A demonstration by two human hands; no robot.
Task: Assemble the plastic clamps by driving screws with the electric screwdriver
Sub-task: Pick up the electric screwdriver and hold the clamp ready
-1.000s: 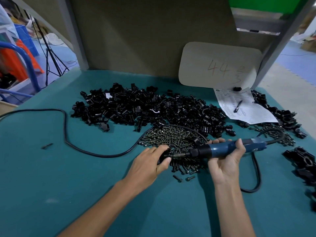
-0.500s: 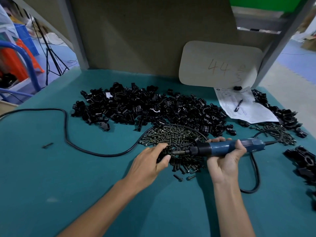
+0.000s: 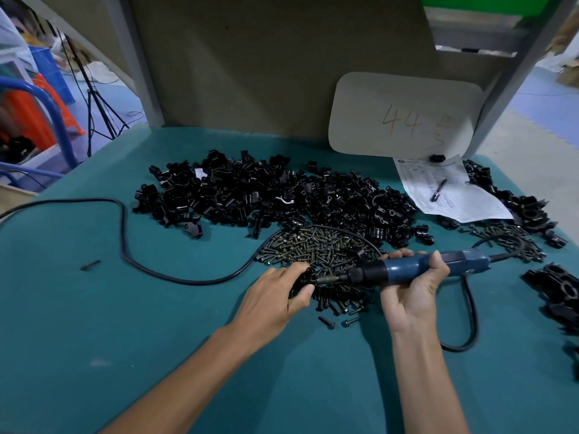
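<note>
The black clamp [image 3: 303,278], pinched in the left hand [image 3: 275,297] just near of the screw pile [image 3: 319,252], meets the bit of the blue electric screwdriver [image 3: 407,270] gripped by the right hand [image 3: 413,288], so keeping bit and screw axis collinear looks key

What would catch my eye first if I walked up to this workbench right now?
Probably the big heap of black plastic clamps spread across the far half of the green table, with a pile of dark screws just in front of it. Near the middle, the right hand grips a blue electric screwdriver lying sideways, its tip meeting a small black part pinched in the left hand.
</note>
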